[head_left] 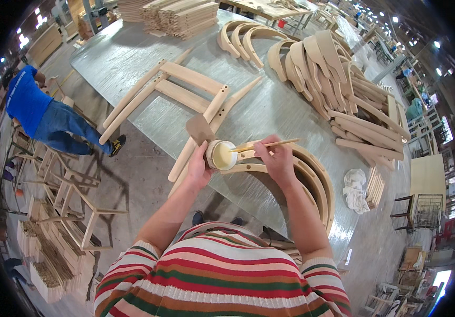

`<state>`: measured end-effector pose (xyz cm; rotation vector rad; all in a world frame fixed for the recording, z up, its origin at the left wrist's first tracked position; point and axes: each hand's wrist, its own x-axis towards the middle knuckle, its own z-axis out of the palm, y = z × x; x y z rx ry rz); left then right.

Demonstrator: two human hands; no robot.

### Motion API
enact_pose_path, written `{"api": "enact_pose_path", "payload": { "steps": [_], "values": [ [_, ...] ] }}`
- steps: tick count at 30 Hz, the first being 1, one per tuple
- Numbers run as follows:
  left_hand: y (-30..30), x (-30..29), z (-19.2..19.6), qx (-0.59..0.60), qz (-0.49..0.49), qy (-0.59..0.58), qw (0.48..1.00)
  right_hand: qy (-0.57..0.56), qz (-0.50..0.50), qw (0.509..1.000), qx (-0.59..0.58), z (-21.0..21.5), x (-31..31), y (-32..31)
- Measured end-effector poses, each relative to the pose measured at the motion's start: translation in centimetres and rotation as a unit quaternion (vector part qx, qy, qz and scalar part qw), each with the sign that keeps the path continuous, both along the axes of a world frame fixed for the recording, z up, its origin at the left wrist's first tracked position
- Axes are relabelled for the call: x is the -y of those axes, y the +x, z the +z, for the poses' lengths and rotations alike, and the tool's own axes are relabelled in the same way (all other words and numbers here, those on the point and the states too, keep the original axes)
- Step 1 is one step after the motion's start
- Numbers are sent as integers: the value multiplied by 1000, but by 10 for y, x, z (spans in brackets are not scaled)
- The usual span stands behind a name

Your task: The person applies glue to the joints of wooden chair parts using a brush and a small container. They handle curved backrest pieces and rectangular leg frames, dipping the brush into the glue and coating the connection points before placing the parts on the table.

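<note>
At table edge, small glue cup [221, 155] clamped in left hand [200, 168]; light, open-topped, spillable, best held upright by wall. Thin wooden stick [267, 145] pinched in right hand [276, 160], tip over cup. Beyond, curved wooden chair parts [312, 177], chair frame [185, 95] laid on table [269, 111].

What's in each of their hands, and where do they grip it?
Left hand cups a small glue cup by its side; right hand pinches a thin wooden stick mid-length.
</note>
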<state>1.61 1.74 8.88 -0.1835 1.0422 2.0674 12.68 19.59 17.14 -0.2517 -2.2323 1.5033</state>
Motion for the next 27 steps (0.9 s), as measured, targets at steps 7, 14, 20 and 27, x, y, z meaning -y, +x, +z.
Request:
{"api": "enact_pose_path", "payload": {
  "steps": [7,14,20,27],
  "values": [
    [2,5,21,-10,29,29,999,-245,-83,966,-27,-15,8,5],
    [-4,-4,15,28,8,62,998,-521,-86,847,-64,-42,3,24],
    [0,-26,16,34,-30,101,994,-605,-160,780,-19,-81,9,25],
    [-10,-17,-11,54,-6,107,993,-397,-207,891,-71,-53,-13,24]
  ]
}}
